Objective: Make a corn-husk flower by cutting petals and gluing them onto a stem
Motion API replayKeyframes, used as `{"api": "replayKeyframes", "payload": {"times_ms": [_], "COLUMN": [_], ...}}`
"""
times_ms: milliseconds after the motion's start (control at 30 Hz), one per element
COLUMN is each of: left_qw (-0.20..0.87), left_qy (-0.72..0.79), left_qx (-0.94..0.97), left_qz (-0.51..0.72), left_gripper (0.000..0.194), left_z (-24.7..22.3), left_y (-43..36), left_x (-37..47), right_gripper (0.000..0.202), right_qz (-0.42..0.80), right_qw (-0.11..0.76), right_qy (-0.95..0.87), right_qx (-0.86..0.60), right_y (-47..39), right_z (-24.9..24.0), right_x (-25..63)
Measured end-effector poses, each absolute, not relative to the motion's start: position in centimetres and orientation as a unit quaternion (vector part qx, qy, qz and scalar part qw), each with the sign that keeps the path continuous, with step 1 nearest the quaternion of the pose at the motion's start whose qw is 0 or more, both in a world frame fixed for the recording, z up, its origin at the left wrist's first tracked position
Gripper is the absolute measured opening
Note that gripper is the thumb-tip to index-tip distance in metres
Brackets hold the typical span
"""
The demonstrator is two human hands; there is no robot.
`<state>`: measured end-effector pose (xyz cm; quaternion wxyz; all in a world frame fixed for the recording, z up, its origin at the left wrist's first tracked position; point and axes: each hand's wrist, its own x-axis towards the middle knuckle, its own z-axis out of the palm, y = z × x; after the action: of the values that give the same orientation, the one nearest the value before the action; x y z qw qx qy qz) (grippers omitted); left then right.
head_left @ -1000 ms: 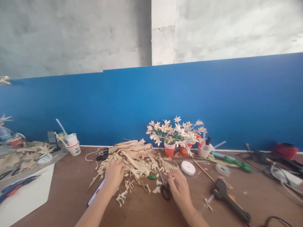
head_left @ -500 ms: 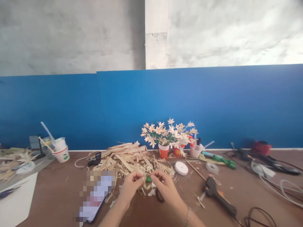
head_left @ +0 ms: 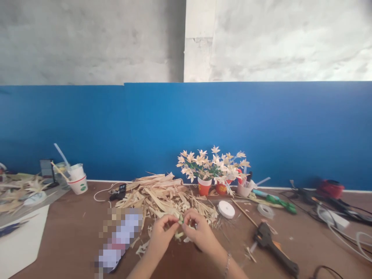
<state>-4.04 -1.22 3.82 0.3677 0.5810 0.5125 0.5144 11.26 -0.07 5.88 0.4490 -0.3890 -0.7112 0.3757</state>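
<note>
My left hand (head_left: pixel 163 232) and my right hand (head_left: pixel 201 233) meet fingertip to fingertip above the near edge of a heap of dried husk strips (head_left: pixel 157 193). Thumbs and forefingers of both hands are pinched on a small pale-green piece (head_left: pixel 180 219), mostly covered by the fingers; its exact kind is hard to make out. Pale scraps lie under the hands. Beyond the heap stand husk flowers (head_left: pixel 200 159) with green stems, in red-and-white cups (head_left: pixel 205 188). A white tape roll (head_left: pixel 226 209) lies to the right of my right hand.
A glue gun (head_left: pixel 274 248) rests on the right, near a clear tape roll (head_left: pixel 265 211), a thin stick (head_left: pixel 245 213) and cables. On the left are a blurred-out phone (head_left: pixel 123 238), a small black device (head_left: pixel 118 192) and white cups (head_left: pixel 79 185). A blue panel (head_left: pixel 151 131) borders the back.
The camera view has shifted slightly, so the table things appear further right. My hands have drawn a little closer together, and the bright green bit between them no longer shows; a paler part does.
</note>
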Motion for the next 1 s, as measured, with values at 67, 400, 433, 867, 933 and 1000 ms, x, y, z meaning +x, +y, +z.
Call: {"api": "replayKeyframes", "payload": {"times_ms": [67, 400, 433, 867, 933, 1000], "left_qw": [0.351, 0.224, 0.223, 0.701, 0.745, 0.763], "left_qy": [0.522, 0.51, 0.511, 0.318, 0.273, 0.24], "left_qx": [0.591, 0.675, 0.677, 0.306, 0.233, 0.201], "left_qz": [0.505, 0.485, 0.48, 0.56, 0.562, 0.565], "left_gripper": [0.011, 0.011, 0.011, 0.015, 0.009, 0.004], "left_z": [3.7, 3.2, 3.2, 4.0, 3.9, 3.7], "left_y": [-1.5, -2.2, -2.1, -2.5, -2.5, -2.3], "left_x": [-3.9, -3.7, -3.7, -3.5, -3.5, -3.7], "right_gripper": [0.005, 0.013, 0.013, 0.024, 0.024, 0.019], "right_qz": [0.38, 0.378, 0.374, 0.476, 0.462, 0.373], "right_qw": [0.452, 0.402, 0.402, 0.314, 0.279, 0.246], "right_qy": [-0.704, -0.73, -0.73, -0.694, -0.705, -0.723], "right_qx": [-0.395, -0.403, -0.408, -0.441, -0.46, -0.526], "right_y": [-0.2, 0.2, 0.3, 1.5, 1.3, 1.2], "right_z": [6.0, 5.6, 5.6, 5.0, 4.9, 5.0], "right_x": [11.5, 11.8, 12.0, 13.4, 13.5, 14.0]}}
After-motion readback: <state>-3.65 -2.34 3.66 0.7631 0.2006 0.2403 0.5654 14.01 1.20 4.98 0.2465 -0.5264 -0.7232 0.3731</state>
